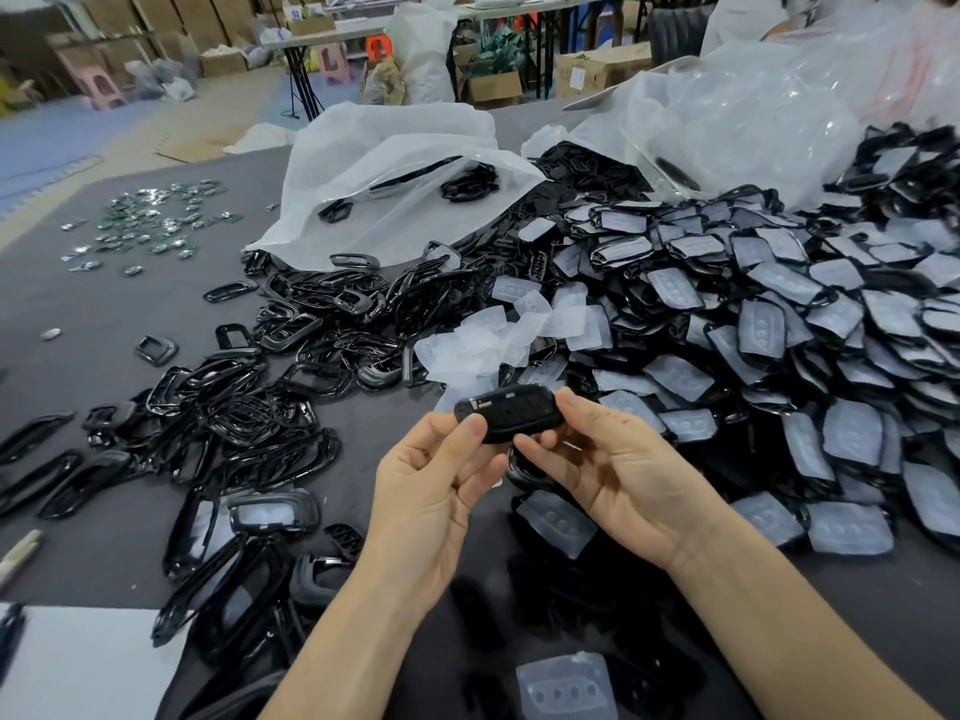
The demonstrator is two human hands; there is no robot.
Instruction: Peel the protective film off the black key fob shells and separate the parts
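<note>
A black key fob shell (511, 410) is held above the grey table (104, 314), between both hands. My left hand (434, 485) pinches its left end with thumb and fingers. My right hand (618, 470) grips its right end, thumb under the lower edge. No film shows on the face turned to me. A big heap of film-covered shells (779, 324) spreads to the right. Peeled translucent films (498, 337) lie just beyond the held shell. Bare glossy black frames (249, 407) are heaped on the left.
An open white plastic bag (384, 174) holding a few black parts lies at the back. Small green and silver parts (150, 220) are scattered far left. A loose film piece (569, 688) lies near the front edge. White paper (78, 662) sits at bottom left.
</note>
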